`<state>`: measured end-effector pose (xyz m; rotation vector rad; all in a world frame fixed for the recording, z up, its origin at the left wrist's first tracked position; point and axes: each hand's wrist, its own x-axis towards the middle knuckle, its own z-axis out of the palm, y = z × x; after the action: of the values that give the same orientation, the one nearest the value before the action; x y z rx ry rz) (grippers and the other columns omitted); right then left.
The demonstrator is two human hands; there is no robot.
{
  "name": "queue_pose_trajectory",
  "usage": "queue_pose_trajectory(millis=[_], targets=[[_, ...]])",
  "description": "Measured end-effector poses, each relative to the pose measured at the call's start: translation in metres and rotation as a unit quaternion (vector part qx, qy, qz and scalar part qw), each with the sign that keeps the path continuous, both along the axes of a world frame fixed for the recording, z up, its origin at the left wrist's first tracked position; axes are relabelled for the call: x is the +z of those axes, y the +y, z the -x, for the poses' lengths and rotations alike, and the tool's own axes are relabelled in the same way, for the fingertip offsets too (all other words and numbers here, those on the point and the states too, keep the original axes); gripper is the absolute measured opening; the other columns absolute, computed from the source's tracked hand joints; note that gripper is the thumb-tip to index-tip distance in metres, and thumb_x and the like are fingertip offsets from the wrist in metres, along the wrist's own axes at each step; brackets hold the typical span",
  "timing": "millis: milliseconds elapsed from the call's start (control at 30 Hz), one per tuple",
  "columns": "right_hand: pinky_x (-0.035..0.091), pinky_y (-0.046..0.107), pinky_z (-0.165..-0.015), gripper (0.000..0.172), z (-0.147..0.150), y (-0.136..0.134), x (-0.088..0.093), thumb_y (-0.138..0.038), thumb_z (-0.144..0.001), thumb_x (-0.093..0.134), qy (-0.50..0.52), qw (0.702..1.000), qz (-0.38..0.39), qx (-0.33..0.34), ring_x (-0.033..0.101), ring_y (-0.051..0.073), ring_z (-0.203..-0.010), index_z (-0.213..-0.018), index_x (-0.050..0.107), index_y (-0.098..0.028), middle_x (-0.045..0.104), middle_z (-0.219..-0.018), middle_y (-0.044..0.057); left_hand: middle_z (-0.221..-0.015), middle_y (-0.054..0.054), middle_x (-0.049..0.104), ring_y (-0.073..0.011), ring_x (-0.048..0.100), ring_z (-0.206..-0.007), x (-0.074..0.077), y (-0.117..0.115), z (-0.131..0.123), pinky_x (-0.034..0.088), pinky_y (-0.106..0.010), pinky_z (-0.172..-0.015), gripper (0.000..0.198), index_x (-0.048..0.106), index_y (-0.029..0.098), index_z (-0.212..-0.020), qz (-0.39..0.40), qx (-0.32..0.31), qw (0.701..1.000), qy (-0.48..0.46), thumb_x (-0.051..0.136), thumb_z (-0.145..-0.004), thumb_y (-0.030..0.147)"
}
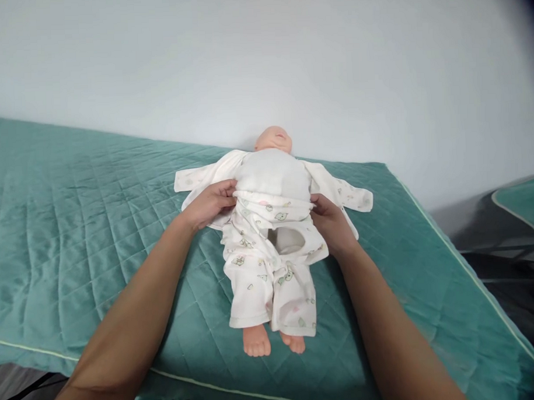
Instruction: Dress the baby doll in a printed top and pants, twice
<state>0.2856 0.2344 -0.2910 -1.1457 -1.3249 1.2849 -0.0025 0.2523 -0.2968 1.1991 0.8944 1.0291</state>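
A baby doll [256, 340] lies on its back, head toward the wall and bare feet toward me. White printed baby pants [251, 259] cover its legs up to the waist, with an oval opening at the crotch. Above the waistband its torso is pale and bare of print, and an open white jacket [350, 195] spreads to both sides. My left hand [212, 203] pinches the waistband's left side. At the right side of the waistband my right hand [332, 222] is closed on the cloth, its fingertips partly hidden.
Under the doll is a green quilted cover [119, 228] with a pale piped edge, spread over a bed or table. A plain light wall [262, 60] stands behind. Another green-covered surface [525, 205] and dark framework are at the far right.
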Motion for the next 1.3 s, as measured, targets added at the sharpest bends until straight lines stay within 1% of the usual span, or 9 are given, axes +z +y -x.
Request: queue_pose_trajectory(millis=[233,333,500,600,733,833,967,1167,1300], targets=[[0.040,0.029,-0.065,0.018,-0.002,-0.004,0.001,-0.033,-0.074,0.074,-0.086,0.991,-0.057,-0.088,0.053,0.015,-0.070,-0.085,0.063,-0.023,0.062,-0.078,-0.002,-0.097,-0.003,0.071,-0.0195,0.067,-0.090,0.012,-0.018,0.003,0.052,-0.034,-0.087,0.031,0.068,0.019,-0.101,-0.064,0.138,0.975,0.163,0.071,-0.070,0.021],[0.039,0.029,-0.063,0.017,-0.002,-0.007,0.003,-0.035,-0.080,0.071,-0.081,0.986,-0.091,-0.118,0.048,0.014,-0.067,-0.090,0.064,-0.024,0.060,-0.081,-0.002,-0.111,-0.005,0.069,-0.0228,0.064,-0.109,0.017,-0.023,0.002,0.051,-0.038,-0.097,0.026,0.069,0.022,-0.101,-0.150,0.170,0.956,0.187,0.069,-0.074,0.023],[0.047,0.031,-0.076,0.021,-0.004,-0.012,0.008,-0.038,-0.083,0.074,-0.116,0.982,-0.147,-0.007,0.053,0.016,-0.083,-0.095,0.061,-0.027,0.056,-0.095,0.000,-0.128,-0.007,0.063,-0.0235,0.055,-0.129,0.019,-0.027,-0.003,0.038,-0.045,-0.118,0.014,0.071,0.024,-0.098,-0.328,0.169,0.894,0.256,0.065,-0.085,0.024],[0.047,0.038,-0.094,0.024,-0.008,-0.010,0.010,-0.037,-0.083,0.075,-0.175,0.964,-0.196,0.035,0.055,0.021,-0.106,-0.097,0.058,-0.028,0.053,-0.112,0.003,-0.138,-0.006,0.060,-0.0252,0.048,-0.137,0.020,-0.028,-0.004,0.033,-0.047,-0.122,0.009,0.070,0.025,-0.095,-0.338,0.133,0.879,0.308,0.066,-0.088,0.029],[0.033,0.047,-0.116,0.020,-0.012,-0.007,0.014,-0.034,-0.085,0.074,-0.270,0.930,-0.241,0.071,0.045,0.027,-0.131,-0.092,0.056,-0.026,0.046,-0.126,0.007,-0.146,-0.007,0.053,-0.0286,0.036,-0.149,0.023,-0.027,-0.005,0.027,-0.051,-0.126,0.012,0.066,0.024,-0.091,-0.334,0.107,0.868,0.352,0.069,-0.088,0.034],[0.037,0.046,-0.112,0.016,-0.011,-0.007,0.015,-0.032,-0.090,0.068,-0.297,0.911,-0.272,0.088,0.048,0.026,-0.128,-0.092,0.053,-0.026,0.046,-0.127,0.008,-0.148,-0.007,0.052,-0.0294,0.030,-0.153,0.025,-0.027,-0.003,0.026,-0.052,-0.126,0.017,0.062,0.023,-0.088,-0.339,0.084,0.865,0.360,0.069,-0.088,0.039],[0.044,0.042,-0.102,0.012,-0.008,-0.007,0.014,-0.030,-0.095,0.062,-0.315,0.890,-0.319,0.088,0.055,0.024,-0.118,-0.091,0.051,-0.025,0.052,-0.125,0.010,-0.150,-0.009,0.050,-0.0262,0.043,-0.145,0.028,-0.028,-0.003,0.034,-0.045,-0.122,0.022,0.058,0.022,-0.085,-0.345,0.042,0.866,0.359,0.065,-0.092,0.041],[0.047,0.038,-0.087,0.015,-0.002,-0.002,0.014,-0.034,-0.096,0.058,-0.323,0.890,-0.319,0.049,0.061,0.024,-0.100,-0.087,0.050,-0.025,0.063,-0.109,0.008,-0.114,-0.009,0.068,-0.0267,0.059,-0.127,0.029,-0.020,-0.013,0.048,-0.037,-0.099,0.025,0.051,0.023,-0.079,-0.339,0.071,0.873,0.344,0.055,-0.096,0.040],[0.041,0.034,-0.071,0.015,0.006,0.005,0.016,-0.037,-0.094,0.058,-0.341,0.906,-0.250,-0.018,0.051,0.019,-0.071,-0.086,0.050,-0.027,0.055,-0.077,-0.001,-0.075,-0.002,0.061,-0.0251,0.066,-0.091,0.031,-0.007,-0.023,0.044,-0.033,-0.074,0.024,0.046,0.024,-0.080,-0.280,0.129,0.883,0.354,0.054,-0.096,0.040]])
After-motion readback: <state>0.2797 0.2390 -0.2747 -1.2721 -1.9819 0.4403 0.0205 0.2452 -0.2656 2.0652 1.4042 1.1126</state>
